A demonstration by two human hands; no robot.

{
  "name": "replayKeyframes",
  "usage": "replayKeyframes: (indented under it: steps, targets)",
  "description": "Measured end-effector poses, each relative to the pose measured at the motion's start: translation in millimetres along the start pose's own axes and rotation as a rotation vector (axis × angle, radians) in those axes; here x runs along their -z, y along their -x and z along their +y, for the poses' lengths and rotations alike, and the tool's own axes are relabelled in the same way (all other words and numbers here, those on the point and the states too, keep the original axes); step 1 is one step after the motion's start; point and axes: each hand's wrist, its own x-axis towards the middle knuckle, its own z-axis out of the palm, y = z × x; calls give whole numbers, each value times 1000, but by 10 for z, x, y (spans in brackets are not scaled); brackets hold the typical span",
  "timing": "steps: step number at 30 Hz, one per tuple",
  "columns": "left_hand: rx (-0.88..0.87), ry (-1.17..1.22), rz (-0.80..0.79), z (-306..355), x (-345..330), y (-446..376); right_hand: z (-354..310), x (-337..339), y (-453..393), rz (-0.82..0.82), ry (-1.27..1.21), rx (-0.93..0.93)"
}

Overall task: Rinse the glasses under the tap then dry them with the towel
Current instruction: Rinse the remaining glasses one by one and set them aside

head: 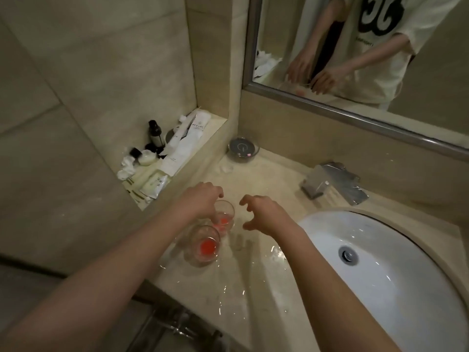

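Gripping of the far glass (223,215) by the left hand (200,199) is suggested by fingers curled down over its rim, though the contact itself is masked by the back of the hand, so the hold can only be judged probable. The right hand (261,212) is held just beside that glass with fingers bent and spread like a claw, nothing being pinched or touched by it. A second glass (203,246) is stood nearer the body, close against the first; red residue is seen at the bottom of both. Both glasses are set on the wet surface (253,283), left of the sink (396,273) and well apart from the tap (335,182). Trouble could be caused by the puddled water: a glass could be slid or tipped if it is lifted by the rim alone with wet fingers. The near glass could be knocked over by the left forearm, since it is stood directly beneath the wrist, and a clink between the two glasses is likely if one is drawn out carelessly. Red liquid could be spilled on the pale stone on the way to the sink. No towel can be made out anywhere; crumpled white items on the ledge (162,189) are too blurred to be identified. Whether water is being run from the tap cannot be told.
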Motion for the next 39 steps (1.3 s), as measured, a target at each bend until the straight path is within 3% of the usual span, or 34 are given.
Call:
replayKeyframes:
  steps: [12, 19, 28, 36, 39]
  targets:
    - [-46, 107, -42, 21, -407, -221, -134, -184, -216, 1, 3, -1]
    - [-72, 248, 25, 20, -529, -317, -10, -240, -180, 57, -164, -26]
    - [-102, 894, 54, 622, -481, -473, 567, -86, 256, 385, -789, -247]
    - [-159, 1417, -116, 1448, -769, -667, 1193, 102, 639, 546, -759, -351]
    - [-129, 1510, -144, 1690, -879, -710, 1396, 179, 700, 746, -841, -368]
